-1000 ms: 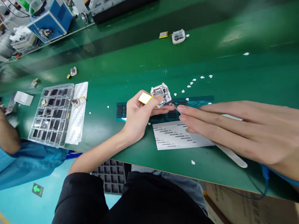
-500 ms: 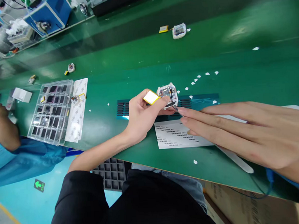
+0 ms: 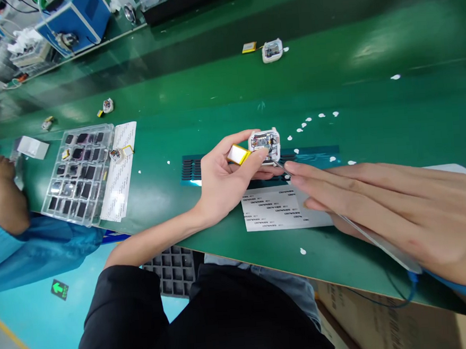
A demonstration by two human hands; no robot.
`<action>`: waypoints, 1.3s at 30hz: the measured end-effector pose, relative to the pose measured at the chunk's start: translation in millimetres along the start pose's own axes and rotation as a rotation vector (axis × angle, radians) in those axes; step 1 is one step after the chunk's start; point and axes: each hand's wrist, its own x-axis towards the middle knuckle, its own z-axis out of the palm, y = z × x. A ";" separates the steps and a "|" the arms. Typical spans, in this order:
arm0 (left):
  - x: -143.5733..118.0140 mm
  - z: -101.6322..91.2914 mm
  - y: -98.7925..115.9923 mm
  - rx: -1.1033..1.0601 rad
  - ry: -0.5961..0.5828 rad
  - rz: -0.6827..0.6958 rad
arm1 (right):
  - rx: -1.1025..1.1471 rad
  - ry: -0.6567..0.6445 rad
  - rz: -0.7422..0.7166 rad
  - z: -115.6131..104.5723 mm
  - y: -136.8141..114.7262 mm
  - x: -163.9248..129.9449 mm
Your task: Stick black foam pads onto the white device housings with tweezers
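My left hand [image 3: 225,183] is closed round a white smartwatch case [image 3: 266,143], its open side up and its circuit board showing. The thumb presses on the board near the lower edge. A battery with yellow edges [image 3: 238,154] hangs beside the case, over the fingers. From the right, my right hand [image 3: 395,211] grips metal tweezers [image 3: 375,237]. Their thin tip meets the case's lower edge; whether it pinches anything is too small to tell. Under both hands lie a printed white sheet [image 3: 270,219] and a blue film strip with black pieces [image 3: 190,169].
Another open case [image 3: 272,50] with its battery lies farther back. White tabs [image 3: 308,120] dot the green bench. At left are a clear tray of watch parts [image 3: 85,174], a white strip sheet [image 3: 121,177] and a co-worker's arm [image 3: 7,195]. A blue box [image 3: 81,25] stands behind.
The watch case and battery have shifted slightly right in my left hand, and the case has turned a little. My right hand has moved slightly right, and the tweezers' rear end has swung toward the wrist.
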 end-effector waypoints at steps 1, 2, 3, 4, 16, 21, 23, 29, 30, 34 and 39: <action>0.1 -0.2 -0.5 -0.002 -0.006 0.002 | -0.003 0.001 -0.022 -1.4 3.8 6.3; 0.1 -0.3 -1.0 -0.005 -0.009 -0.001 | -0.014 -0.009 -0.073 -2.9 8.2 12.9; 0.0 -0.3 -1.4 -0.007 -0.009 -0.010 | -0.036 -0.023 -0.143 -4.5 12.7 19.4; -0.3 -0.2 -1.8 -0.010 -0.009 -0.020 | -0.067 -0.039 -0.222 -6.2 16.9 25.3; 106.3 -61.5 4.4 0.931 0.132 0.298 | -0.281 0.147 -0.576 -12.9 22.2 49.6; 169.3 -92.5 28.0 1.598 0.259 0.135 | -0.282 0.166 -0.589 -9.5 21.7 50.4; 182.1 -84.0 26.4 1.669 0.253 0.187 | -0.289 0.156 -0.584 -9.8 21.7 48.7; 229.4 -23.8 -2.5 1.408 -0.041 0.273 | -0.318 0.122 -0.575 -9.0 25.2 46.0; 237.8 -16.0 -5.9 1.383 -0.058 0.270 | -0.322 0.120 -0.575 -8.4 25.9 46.6; 258.0 -3.3 -8.8 1.299 -0.061 0.266 | -0.349 0.113 -0.595 -8.5 26.8 49.8; 236.5 -5.8 2.5 1.174 -0.037 0.291 | -0.377 0.153 -0.596 -12.3 25.9 50.8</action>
